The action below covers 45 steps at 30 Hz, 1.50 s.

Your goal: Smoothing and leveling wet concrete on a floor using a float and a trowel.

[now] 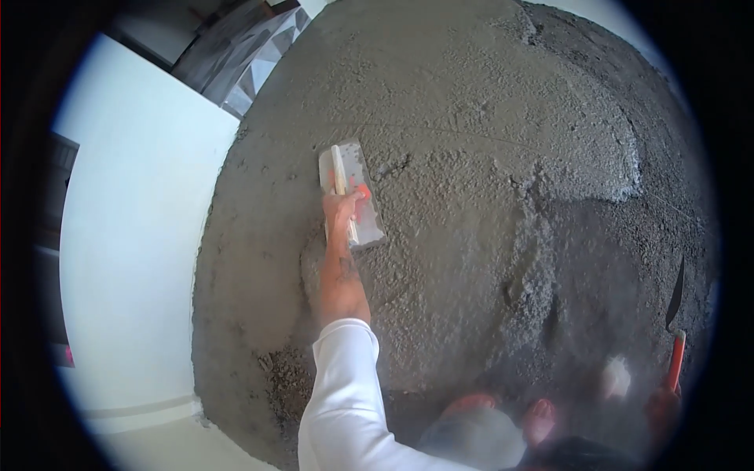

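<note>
My left hand reaches forward, its fingers closed round the handle of a rectangular plastering trowel. The flat metal blade lies on a wide layer of wet grey mortar; orange-red patches show beside the grip. At the far right, low in view, a pointed trowel with a red handle stands blade up, apart from the mortar work under my left hand. My right hand is at the lower end of that handle, dim and blurred near the picture's dark rim, and appears closed on it.
A white wall borders the mortar on the left. Rougher, darker mix lies along the right side, with a loose crumbly patch near my left sleeve. Reddish footwear shows at the bottom. Glossy patterned panels stand at the upper left.
</note>
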Available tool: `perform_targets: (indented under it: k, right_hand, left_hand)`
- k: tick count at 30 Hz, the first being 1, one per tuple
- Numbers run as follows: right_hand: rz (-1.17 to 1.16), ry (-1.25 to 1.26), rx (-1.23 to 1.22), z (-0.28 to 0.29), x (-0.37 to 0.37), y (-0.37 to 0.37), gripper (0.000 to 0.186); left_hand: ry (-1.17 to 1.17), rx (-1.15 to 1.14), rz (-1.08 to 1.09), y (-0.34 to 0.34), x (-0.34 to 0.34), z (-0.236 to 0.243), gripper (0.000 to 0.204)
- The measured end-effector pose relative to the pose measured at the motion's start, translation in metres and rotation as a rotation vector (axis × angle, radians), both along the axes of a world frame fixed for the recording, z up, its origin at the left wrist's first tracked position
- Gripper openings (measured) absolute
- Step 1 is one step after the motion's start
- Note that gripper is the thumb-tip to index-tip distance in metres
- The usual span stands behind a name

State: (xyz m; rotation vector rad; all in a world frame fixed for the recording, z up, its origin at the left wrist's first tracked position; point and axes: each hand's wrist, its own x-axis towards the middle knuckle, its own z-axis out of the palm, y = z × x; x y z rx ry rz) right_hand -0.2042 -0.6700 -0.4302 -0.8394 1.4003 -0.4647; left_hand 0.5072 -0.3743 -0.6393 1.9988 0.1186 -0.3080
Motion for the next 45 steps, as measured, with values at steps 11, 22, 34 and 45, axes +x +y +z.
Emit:
perform_targets:
  k: [11, 22, 34, 45]
  right_hand:
    - [-0.106, -0.085, 0.023, -0.008, -0.014, -0.003, 0.022]
    - [0.120, -0.111, 0.005, -0.014, 0.025, -0.012, 0.023]
    - [0.091, -0.027, 0.097, -0.021, 0.020, -0.009, 0.021]
    - [-0.065, -0.007, 0.052, -0.027, -0.005, -0.020, 0.022]
  left_hand:
    - [-0.015, 0.013, -0.207, -0.053, -0.033, 0.000, 0.041]
    - [-0.051, -0.040, -0.285, -0.073, -0.062, -0.031, 0.069]
    - [-0.081, -0.007, 0.052, 0.060, -0.038, -0.019, 0.044]
    - [-0.144, -0.161, 0.148, 0.061, -0.046, 0.012, 0.050]
